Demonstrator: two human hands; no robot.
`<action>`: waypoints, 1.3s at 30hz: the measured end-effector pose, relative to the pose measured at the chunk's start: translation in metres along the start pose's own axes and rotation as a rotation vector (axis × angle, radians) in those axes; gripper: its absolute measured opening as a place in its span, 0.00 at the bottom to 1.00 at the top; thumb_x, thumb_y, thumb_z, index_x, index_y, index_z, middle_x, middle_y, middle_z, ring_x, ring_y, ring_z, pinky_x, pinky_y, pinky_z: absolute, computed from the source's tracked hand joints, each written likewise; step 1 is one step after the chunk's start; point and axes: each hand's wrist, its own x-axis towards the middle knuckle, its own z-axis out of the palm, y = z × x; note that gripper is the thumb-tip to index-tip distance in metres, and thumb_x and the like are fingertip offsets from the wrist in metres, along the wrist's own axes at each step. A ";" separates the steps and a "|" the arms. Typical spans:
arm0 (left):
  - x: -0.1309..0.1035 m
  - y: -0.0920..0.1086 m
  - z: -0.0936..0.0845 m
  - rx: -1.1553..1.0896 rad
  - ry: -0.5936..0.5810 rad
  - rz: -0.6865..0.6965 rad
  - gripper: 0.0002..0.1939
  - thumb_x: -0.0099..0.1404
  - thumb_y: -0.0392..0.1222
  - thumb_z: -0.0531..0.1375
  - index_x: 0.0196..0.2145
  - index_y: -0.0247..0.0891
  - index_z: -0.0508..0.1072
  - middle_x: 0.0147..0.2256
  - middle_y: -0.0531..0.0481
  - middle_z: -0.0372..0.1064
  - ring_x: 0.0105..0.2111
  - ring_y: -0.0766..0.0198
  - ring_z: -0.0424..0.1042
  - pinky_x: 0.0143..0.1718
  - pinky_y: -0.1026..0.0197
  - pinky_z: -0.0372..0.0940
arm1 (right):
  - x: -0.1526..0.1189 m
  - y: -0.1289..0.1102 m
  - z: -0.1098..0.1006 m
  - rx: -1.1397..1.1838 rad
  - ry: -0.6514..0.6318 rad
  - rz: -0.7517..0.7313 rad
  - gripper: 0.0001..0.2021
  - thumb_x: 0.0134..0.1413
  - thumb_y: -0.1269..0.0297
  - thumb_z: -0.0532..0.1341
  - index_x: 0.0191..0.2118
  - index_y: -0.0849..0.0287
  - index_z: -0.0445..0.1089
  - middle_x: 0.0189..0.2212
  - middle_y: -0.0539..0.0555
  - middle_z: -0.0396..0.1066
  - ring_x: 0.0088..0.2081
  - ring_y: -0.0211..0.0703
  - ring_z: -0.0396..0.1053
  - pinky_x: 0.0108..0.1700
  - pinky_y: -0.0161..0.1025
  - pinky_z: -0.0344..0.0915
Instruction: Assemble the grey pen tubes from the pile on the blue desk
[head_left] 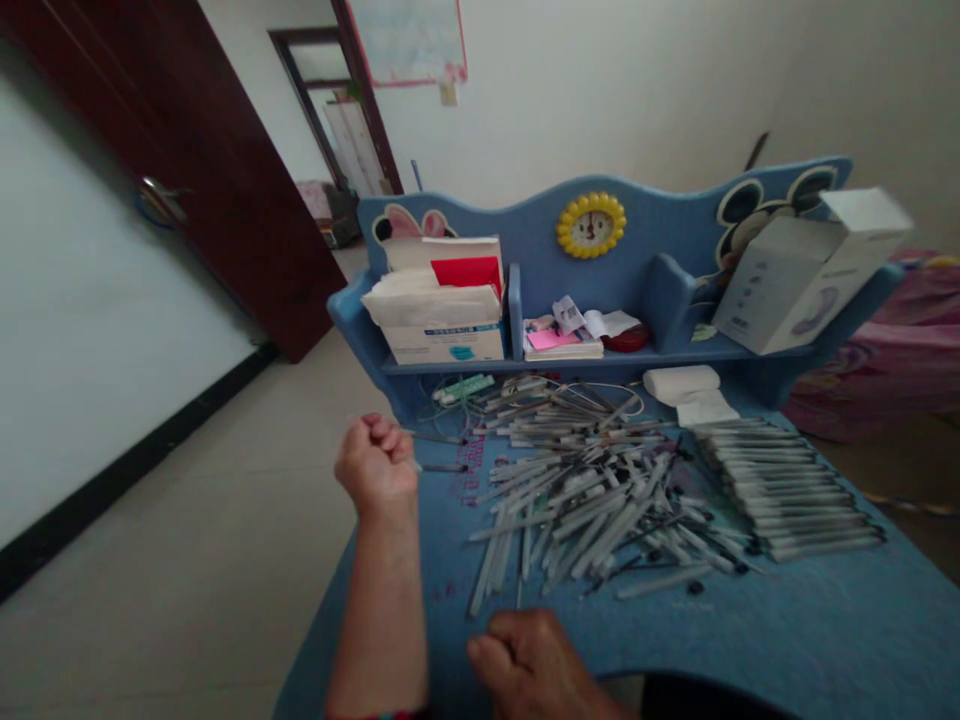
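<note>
My left hand (377, 462) is raised at the left edge of the blue desk (840, 620), its fingers curled in. Two thin pens (444, 468) with dark tips lie just right of it, their near ends meeting the hand's outline; whether it grips them I cannot tell. My right hand (534, 660) is closed at the front of the desk, thumb against the curled fingers, and whatever it may hold is hidden. Beyond it spreads a loose heap of slim pale pen barrels (600, 510), some with black ends. Similar pens (787, 490) lie side by side in a neat row at the right.
A blue shelf (450, 368) backs the desk, carrying a mask box (446, 340), papers (562, 350), a flower-shaped clock (591, 226) and a white carton (787, 280). A white paper roll (681, 382) lies below it. At the left stands a dark red door (202, 170).
</note>
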 end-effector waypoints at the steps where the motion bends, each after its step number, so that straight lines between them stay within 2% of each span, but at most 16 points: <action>1: 0.000 0.007 -0.002 -0.003 0.018 0.059 0.12 0.63 0.44 0.52 0.24 0.36 0.58 0.15 0.61 0.48 0.12 0.79 0.47 0.11 0.76 0.41 | -0.004 0.002 -0.003 -0.090 0.039 -0.069 0.19 0.52 0.53 0.53 0.16 0.57 0.55 0.11 0.44 0.53 0.16 0.31 0.54 0.18 0.30 0.45; 2: -0.002 0.010 -0.002 0.022 0.002 0.095 0.09 0.61 0.43 0.55 0.26 0.36 0.62 0.16 0.60 0.52 0.13 0.78 0.51 0.12 0.75 0.43 | -0.005 0.003 -0.009 -0.207 0.119 -0.141 0.18 0.53 0.55 0.53 0.17 0.58 0.56 0.13 0.45 0.55 0.18 0.32 0.56 0.20 0.31 0.46; 4: -0.013 0.004 -0.001 0.250 -0.108 0.099 0.09 0.59 0.45 0.56 0.29 0.36 0.66 0.18 0.58 0.58 0.14 0.75 0.55 0.12 0.72 0.48 | -0.001 0.001 -0.029 -0.446 0.275 -0.211 0.15 0.55 0.57 0.52 0.21 0.58 0.62 0.16 0.46 0.60 0.21 0.34 0.59 0.24 0.32 0.49; 6: -0.026 -0.015 0.001 0.558 -0.250 0.011 0.11 0.58 0.47 0.56 0.26 0.36 0.66 0.18 0.57 0.59 0.15 0.72 0.58 0.15 0.69 0.53 | 0.009 -0.001 -0.052 -0.652 0.344 -0.219 0.14 0.56 0.57 0.51 0.25 0.57 0.66 0.18 0.48 0.65 0.22 0.36 0.63 0.26 0.33 0.49; 8: -0.037 -0.038 0.002 0.854 -0.385 -0.015 0.12 0.58 0.46 0.55 0.23 0.36 0.66 0.18 0.56 0.61 0.18 0.70 0.61 0.19 0.67 0.56 | 0.018 -0.002 -0.072 -0.817 0.420 -0.197 0.12 0.56 0.57 0.51 0.29 0.55 0.67 0.22 0.50 0.70 0.25 0.39 0.67 0.26 0.33 0.50; 11: -0.048 -0.066 0.004 1.151 -0.625 0.118 0.11 0.59 0.42 0.53 0.21 0.37 0.66 0.20 0.54 0.61 0.24 0.66 0.63 0.26 0.65 0.58 | 0.027 0.004 -0.094 -1.000 0.514 -0.165 0.11 0.57 0.58 0.51 0.31 0.54 0.68 0.28 0.52 0.73 0.30 0.42 0.70 0.27 0.34 0.52; 14: -0.058 -0.082 0.009 1.336 -0.764 0.272 0.09 0.59 0.38 0.54 0.23 0.37 0.68 0.25 0.49 0.64 0.30 0.63 0.64 0.33 0.62 0.58 | 0.032 0.011 -0.107 -1.109 0.570 -0.115 0.11 0.57 0.58 0.51 0.34 0.54 0.68 0.32 0.53 0.73 0.31 0.44 0.70 0.27 0.35 0.53; 16: -0.061 -0.086 0.010 1.371 -0.796 0.328 0.06 0.58 0.39 0.55 0.28 0.37 0.70 0.30 0.46 0.66 0.33 0.60 0.66 0.36 0.60 0.59 | 0.035 0.014 -0.113 -1.146 0.598 -0.079 0.11 0.57 0.57 0.51 0.37 0.53 0.69 0.35 0.54 0.72 0.31 0.44 0.71 0.27 0.35 0.54; 19: -0.054 -0.081 0.004 1.362 -0.763 0.390 0.09 0.59 0.40 0.55 0.36 0.37 0.71 0.35 0.44 0.67 0.37 0.58 0.66 0.39 0.60 0.60 | 0.036 0.017 -0.119 -1.168 0.627 -0.070 0.12 0.56 0.57 0.52 0.40 0.54 0.69 0.37 0.56 0.71 0.31 0.45 0.71 0.27 0.36 0.56; 22: -0.032 -0.061 -0.016 1.533 -0.678 0.394 0.10 0.61 0.38 0.52 0.37 0.37 0.71 0.35 0.44 0.68 0.37 0.58 0.67 0.40 0.60 0.60 | 0.035 0.021 -0.122 -1.143 0.648 -0.104 0.12 0.56 0.56 0.52 0.40 0.54 0.69 0.38 0.56 0.70 0.32 0.45 0.71 0.28 0.37 0.57; 24: -0.014 -0.044 -0.034 1.807 -0.587 0.327 0.10 0.60 0.35 0.51 0.37 0.38 0.71 0.36 0.44 0.67 0.38 0.58 0.66 0.40 0.59 0.59 | 0.033 0.026 -0.125 -1.118 0.664 -0.125 0.11 0.56 0.57 0.52 0.38 0.54 0.69 0.38 0.54 0.70 0.32 0.45 0.71 0.29 0.37 0.58; 26: 0.001 -0.031 -0.052 1.895 -0.557 0.283 0.10 0.57 0.32 0.53 0.34 0.36 0.72 0.35 0.42 0.67 0.39 0.54 0.65 0.40 0.56 0.58 | 0.031 0.030 -0.126 -1.092 0.678 -0.142 0.11 0.57 0.58 0.51 0.36 0.54 0.69 0.37 0.53 0.71 0.32 0.45 0.70 0.30 0.37 0.58; 28: 0.011 -0.023 -0.066 1.946 -0.580 0.251 0.10 0.53 0.28 0.54 0.29 0.36 0.72 0.34 0.41 0.67 0.39 0.52 0.65 0.41 0.55 0.57 | 0.029 0.033 -0.126 -1.061 0.676 -0.170 0.11 0.56 0.60 0.51 0.35 0.54 0.69 0.36 0.53 0.71 0.32 0.45 0.71 0.31 0.37 0.59; 31: 0.019 -0.020 -0.074 1.984 -0.626 0.217 0.10 0.52 0.27 0.54 0.27 0.36 0.72 0.33 0.41 0.67 0.39 0.52 0.64 0.41 0.54 0.57 | 0.027 0.036 -0.124 -1.009 0.640 -0.223 0.10 0.56 0.61 0.51 0.34 0.55 0.69 0.34 0.53 0.72 0.34 0.46 0.71 0.34 0.37 0.60; 35: 0.021 -0.020 -0.072 1.974 -0.715 0.191 0.06 0.52 0.30 0.55 0.25 0.36 0.71 0.31 0.43 0.67 0.37 0.55 0.65 0.40 0.57 0.57 | 0.023 0.034 -0.119 -0.916 0.551 -0.281 0.11 0.56 0.61 0.50 0.33 0.56 0.69 0.33 0.54 0.73 0.35 0.45 0.70 0.38 0.38 0.61; 39: 0.009 -0.018 -0.065 1.924 -0.843 0.194 0.06 0.55 0.33 0.54 0.29 0.39 0.70 0.30 0.48 0.68 0.33 0.60 0.66 0.36 0.62 0.58 | 0.019 0.025 -0.113 -0.814 0.497 -0.309 0.11 0.56 0.61 0.50 0.34 0.55 0.70 0.33 0.53 0.73 0.35 0.44 0.70 0.39 0.37 0.61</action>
